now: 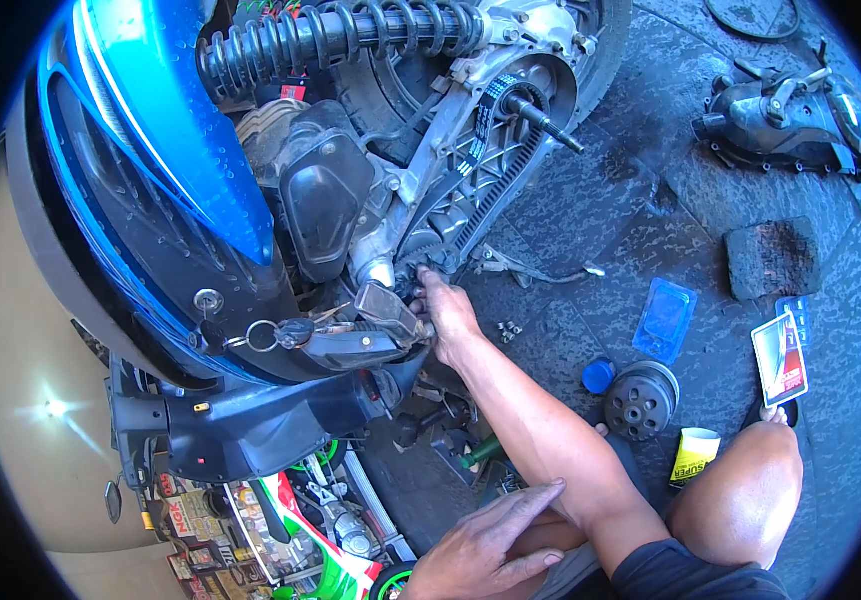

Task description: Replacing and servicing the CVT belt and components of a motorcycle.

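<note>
My right hand (447, 312) reaches to the lower end of a scooter's opened belt-drive case (428, 205). Its fingers are bent around a dark part there, mostly hidden by the hand. A black toothed drive belt (472, 150) loops around the bare shaft (548, 122) at the upper end and runs down toward that hand. Below, my left hand (495, 548) is held near my right forearm with fingers stretched out and thumb apart, holding nothing. The scooter's blue and black body panel (175, 130) with a key ring (262, 336) hanging from it is at the left.
On the dark tiled floor lie a removed case cover (785, 118), a sooty block (772, 258), a blue plastic tray (664, 320), a blue cap (598, 375), a round clutch-like part (641, 400), a yellow packet (693, 456), a printed card (779, 357) and small nuts (510, 329).
</note>
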`<state>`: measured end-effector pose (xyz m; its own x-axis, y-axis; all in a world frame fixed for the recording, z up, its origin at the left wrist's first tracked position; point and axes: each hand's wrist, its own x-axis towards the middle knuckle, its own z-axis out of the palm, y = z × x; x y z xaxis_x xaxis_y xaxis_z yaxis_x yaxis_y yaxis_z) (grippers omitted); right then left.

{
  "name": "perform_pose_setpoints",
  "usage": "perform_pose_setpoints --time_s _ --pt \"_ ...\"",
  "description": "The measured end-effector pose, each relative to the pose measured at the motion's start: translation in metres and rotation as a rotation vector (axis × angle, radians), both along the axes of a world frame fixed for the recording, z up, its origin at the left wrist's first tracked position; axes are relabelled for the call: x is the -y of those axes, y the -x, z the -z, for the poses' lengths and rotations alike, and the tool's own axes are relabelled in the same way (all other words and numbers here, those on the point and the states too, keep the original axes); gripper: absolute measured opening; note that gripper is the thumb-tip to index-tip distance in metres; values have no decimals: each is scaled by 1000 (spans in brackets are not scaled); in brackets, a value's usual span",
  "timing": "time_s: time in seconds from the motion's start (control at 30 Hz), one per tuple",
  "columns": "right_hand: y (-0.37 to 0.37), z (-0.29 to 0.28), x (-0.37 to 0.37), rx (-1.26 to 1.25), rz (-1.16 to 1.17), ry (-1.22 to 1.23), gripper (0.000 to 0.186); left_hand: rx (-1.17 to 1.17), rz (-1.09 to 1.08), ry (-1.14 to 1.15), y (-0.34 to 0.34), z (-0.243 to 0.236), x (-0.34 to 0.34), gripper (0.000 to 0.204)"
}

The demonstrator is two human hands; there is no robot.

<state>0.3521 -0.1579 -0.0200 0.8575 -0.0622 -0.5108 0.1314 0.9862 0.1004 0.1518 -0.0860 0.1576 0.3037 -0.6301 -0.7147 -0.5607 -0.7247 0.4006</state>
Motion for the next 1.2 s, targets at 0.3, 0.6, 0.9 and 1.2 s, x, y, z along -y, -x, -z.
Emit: perform_pose_setpoints --time_s 0.3,0.6,0.9,1.2 --pt "-3 0 4 201 -12 -354 62 -8 13 23 0 -2 7 65" --pt "-8 7 -3 165 -11 -401 44 -56 -77 66 10 -4 -2 62" --pt "-26 22 -13 92 -5 -125 30 72 -3 139 15 -8 -9 62" --pt "-37 23 -21 103 9 -72 32 20 -74 222 19 -14 -1 61"
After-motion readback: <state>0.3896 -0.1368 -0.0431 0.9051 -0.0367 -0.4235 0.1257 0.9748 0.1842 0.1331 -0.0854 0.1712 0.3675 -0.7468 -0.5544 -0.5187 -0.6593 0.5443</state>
